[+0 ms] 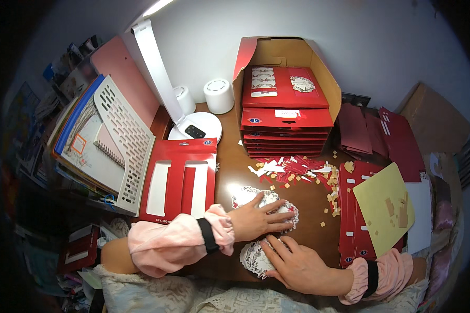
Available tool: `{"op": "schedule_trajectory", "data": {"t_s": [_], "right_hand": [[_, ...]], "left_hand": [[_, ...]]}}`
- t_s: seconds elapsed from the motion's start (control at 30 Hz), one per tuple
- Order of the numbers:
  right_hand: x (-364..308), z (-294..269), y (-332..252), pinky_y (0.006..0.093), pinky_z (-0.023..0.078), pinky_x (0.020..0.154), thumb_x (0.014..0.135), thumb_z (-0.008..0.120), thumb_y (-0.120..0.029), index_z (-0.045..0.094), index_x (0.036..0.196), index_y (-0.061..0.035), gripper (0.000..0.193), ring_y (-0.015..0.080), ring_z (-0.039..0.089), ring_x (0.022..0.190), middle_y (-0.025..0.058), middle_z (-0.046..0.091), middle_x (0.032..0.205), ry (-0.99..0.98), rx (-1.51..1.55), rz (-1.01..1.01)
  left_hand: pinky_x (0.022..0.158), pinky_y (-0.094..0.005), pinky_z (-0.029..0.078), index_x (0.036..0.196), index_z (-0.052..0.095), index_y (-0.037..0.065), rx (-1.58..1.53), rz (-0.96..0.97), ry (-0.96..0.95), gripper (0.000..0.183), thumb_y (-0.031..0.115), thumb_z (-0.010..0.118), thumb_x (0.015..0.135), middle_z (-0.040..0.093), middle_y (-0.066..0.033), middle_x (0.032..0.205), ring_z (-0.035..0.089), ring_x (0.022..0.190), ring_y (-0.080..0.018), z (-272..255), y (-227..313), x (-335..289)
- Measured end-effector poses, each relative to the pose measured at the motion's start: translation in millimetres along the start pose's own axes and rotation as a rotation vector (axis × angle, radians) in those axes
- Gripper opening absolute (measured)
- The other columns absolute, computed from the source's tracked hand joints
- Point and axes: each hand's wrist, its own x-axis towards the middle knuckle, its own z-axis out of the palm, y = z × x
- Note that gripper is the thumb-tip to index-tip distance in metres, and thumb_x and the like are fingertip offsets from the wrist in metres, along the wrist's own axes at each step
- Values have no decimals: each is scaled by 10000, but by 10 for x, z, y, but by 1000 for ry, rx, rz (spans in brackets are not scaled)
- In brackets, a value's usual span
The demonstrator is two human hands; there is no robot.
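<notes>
Left hand [250, 219], centre of frame: palm down, fingers spread, unclenched, over white scalloped floral-printed paper cutouts [242, 195]. Right hand [305, 267], lower centre: fingers over the right side of a white leaf-printed paper cutout [251, 261]; cannot tell whether gripped. Cutouts lie on glossy brown desk [227, 169], centre to lower centre.
</notes>
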Motion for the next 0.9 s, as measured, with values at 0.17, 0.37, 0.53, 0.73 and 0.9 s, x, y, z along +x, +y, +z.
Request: {"op": "schedule_trajectory", "data": {"t_s": [0.17, 0.37, 0.53, 0.73, 0.9], "right_hand": [[-6, 35, 24, 312, 556, 739, 849, 651, -387, 499, 1324, 52, 664, 275, 535, 1020, 181, 508, 1312, 30, -29, -4], [12, -3, 22, 310, 567, 716, 857, 651, -380, 488, 1331, 57, 665, 286, 542, 1044, 189, 510, 1317, -24, -3, 5], [11, 10, 32, 312, 574, 701, 863, 649, -373, 478, 1334, 68, 668, 270, 551, 1030, 185, 513, 1313, 7, 23, 2], [24, -51, 63, 331, 581, 726, 863, 658, -364, 487, 1327, 50, 645, 262, 570, 1037, 187, 508, 1326, -36, 58, 55], [62, -184, 140, 376, 549, 857, 797, 732, -283, 525, 1276, -9, 590, 298, 554, 1159, 168, 495, 1343, 30, 192, 138]], "left_hand": [[1089, -543, 354, 1501, 324, 206, 77, -238, -40, 606, 200, 481, 916, 284, -63, 1571, 300, 1434, -311, 48, -66, -235], [1093, -528, 345, 1515, 303, 174, 68, -108, 51, 633, 213, 484, 910, 281, -52, 1575, 347, 1405, -298, 47, 116, -240], [1061, -504, 360, 1481, 332, 43, 70, -359, 1, 642, 163, 516, 878, 324, -102, 1550, 388, 1376, -307, 88, -74, -434], [1014, -469, 425, 1377, 400, -81, 0, -424, 199, 607, 59, 575, 813, 457, -213, 1407, 478, 1276, -345, -179, -135, -520], [922, -423, 485, 1356, 393, -53, -788, -474, 117, 550, -1, 540, 828, 503, -230, 1231, 552, 1118, -390, -517, 239, -526]]}}
